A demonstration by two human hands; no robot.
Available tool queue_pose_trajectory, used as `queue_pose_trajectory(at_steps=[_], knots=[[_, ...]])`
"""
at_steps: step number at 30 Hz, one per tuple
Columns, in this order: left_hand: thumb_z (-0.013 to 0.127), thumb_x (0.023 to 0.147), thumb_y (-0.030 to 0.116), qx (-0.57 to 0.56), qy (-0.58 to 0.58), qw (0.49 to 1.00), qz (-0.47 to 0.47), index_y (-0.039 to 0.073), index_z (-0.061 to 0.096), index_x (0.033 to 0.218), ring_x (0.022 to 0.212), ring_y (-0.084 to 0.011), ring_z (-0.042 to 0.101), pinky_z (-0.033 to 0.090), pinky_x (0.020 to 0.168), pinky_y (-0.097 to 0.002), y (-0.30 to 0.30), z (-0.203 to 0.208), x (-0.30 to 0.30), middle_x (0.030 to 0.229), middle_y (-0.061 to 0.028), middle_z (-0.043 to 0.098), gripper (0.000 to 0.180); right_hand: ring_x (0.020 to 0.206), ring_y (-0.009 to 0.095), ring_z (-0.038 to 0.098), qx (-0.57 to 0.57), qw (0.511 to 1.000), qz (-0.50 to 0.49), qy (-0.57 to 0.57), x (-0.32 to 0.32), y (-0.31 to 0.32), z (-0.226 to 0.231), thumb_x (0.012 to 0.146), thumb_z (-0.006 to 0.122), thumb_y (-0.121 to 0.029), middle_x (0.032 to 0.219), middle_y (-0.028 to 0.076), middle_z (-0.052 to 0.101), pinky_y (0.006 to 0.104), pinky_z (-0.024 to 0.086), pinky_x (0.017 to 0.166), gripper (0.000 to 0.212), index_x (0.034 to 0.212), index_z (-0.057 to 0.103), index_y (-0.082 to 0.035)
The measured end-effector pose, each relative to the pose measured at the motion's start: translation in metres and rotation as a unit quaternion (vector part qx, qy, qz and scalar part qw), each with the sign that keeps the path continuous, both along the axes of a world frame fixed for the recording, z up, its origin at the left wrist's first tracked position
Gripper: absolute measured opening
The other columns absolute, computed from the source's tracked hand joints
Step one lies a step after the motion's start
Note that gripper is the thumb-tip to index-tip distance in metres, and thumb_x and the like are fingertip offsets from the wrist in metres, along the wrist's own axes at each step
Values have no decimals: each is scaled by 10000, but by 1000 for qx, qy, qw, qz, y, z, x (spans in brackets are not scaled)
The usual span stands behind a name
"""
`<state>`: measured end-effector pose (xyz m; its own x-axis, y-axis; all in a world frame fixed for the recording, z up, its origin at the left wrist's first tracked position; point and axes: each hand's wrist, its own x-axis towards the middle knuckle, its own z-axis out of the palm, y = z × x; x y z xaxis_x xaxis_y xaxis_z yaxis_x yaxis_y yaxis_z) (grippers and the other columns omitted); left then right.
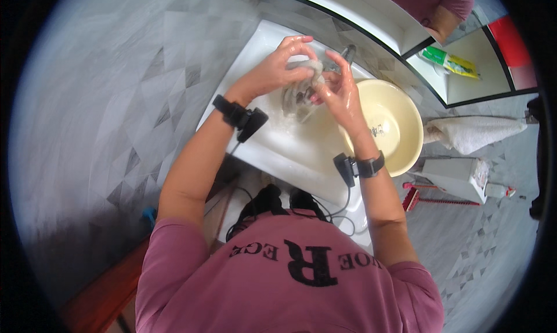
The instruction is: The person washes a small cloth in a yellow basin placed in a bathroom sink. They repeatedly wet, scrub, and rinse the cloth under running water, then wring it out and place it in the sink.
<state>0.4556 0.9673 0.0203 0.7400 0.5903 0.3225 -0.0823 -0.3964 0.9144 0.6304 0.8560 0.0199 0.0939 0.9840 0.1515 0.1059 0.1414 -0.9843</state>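
Over the white sink (284,144), my left hand (278,69) and my right hand (341,95) come together just in front of the metal tap (349,52). A wet, whitish cloth (315,66) is bunched between them; its exact kind is hard to tell. The left fingers curl around its upper and left side. On the other side, my right thumb and fingers pinch its lower end. Below the hands, water (297,101) runs and splashes into the sink. Both hands look wet.
A cream plastic basin (412,124) stands at the sink's right. Beyond it are a white towel (476,132), a whitish bin (452,176) and a red brush (411,199). An open-shelved cabinet (476,89) holding a green-and-yellow packet (449,62) juts out at the upper right.
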Motion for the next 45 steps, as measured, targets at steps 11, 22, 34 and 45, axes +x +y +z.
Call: queue_pose_trajectory(at_steps=[11, 22, 34, 45], knots=[[267, 924, 708, -352, 59, 931, 77, 54, 191, 1511, 1403, -226, 268, 191, 1153, -347, -28, -115, -7, 1540, -99, 265, 882, 801, 191, 682, -47, 990, -40, 130, -10, 61, 2, 942, 542, -75, 941, 107, 611, 293, 576, 728, 266, 1167, 473, 51], [557, 938, 288, -681, -166, 704, 116, 100, 529, 1209, 1062, -279, 595, 507, 880, -481, -36, -124, -13, 1199, -113, 593, 331, 1151, 220, 513, -92, 991, -54, -77, -46, -6, -81, 905, 611, -322, 1356, 131, 481, 362, 445, 929, 560, 1358, 432, -44], [526, 938, 504, -527, -174, 814, 169, 146, 333, 1450, 1298, -252, 408, 353, 1050, -460, -59, -132, -22, 1439, -82, 401, 654, 780, 206, 565, -344, 707, 8, 618, -31, 10, -93, 870, 596, -207, 944, 100, 596, 319, 459, 605, 299, 1126, 539, -63], [589, 935, 416, -284, 12, 955, 83, 58, 605, 1191, 934, -148, 569, 459, 833, -301, 10, -87, -7, 925, -40, 595, 440, 657, 89, 447, -368, 753, 165, 520, -22, 11, -57, 900, 641, -260, 927, 52, 530, 187, 337, 462, 323, 1123, 522, -58]])
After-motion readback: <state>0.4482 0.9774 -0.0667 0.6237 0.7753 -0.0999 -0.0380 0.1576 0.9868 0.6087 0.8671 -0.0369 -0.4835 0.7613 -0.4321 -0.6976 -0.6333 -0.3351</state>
